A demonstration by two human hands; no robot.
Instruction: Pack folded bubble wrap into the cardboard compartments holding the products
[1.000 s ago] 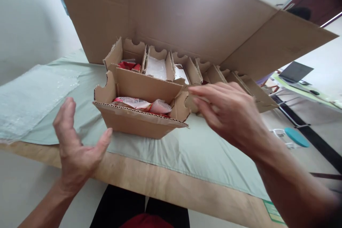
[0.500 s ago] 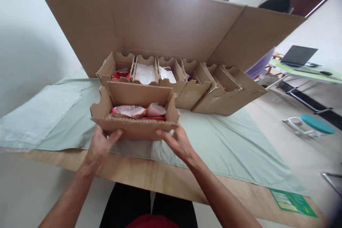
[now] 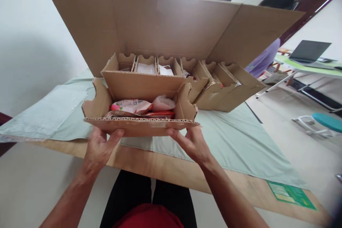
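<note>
Between my hands is an open cardboard box [image 3: 141,85], tilted so its inside faces me. A pink-and-white packet [image 3: 131,106], a pale wrapped item [image 3: 163,103] and red packets [image 3: 160,114] lie inside it. My left hand [image 3: 100,148] grips the box's lower left, with the thumb on the front wall and the fingers hidden underneath. At the lower right my right hand [image 3: 192,144] holds it the same way. Behind it stands a row of open cardboard bins [image 3: 227,89], several of them holding packets or white items.
A tall cardboard panel [image 3: 171,28] rises behind the bins. Clear plastic sheeting [image 3: 48,110] lies on the green cloth [image 3: 227,139] at left. A green printed sheet [image 3: 291,194] rests on the table's wooden edge. Rightward are a blue stool [image 3: 326,121], a laptop [image 3: 310,53] and a person's purple sleeve [image 3: 263,58].
The box has come nearer to me and looks larger, its opening turned more toward my face. Both hands moved with it and kept their grip; they are now slightly farther apart.
</note>
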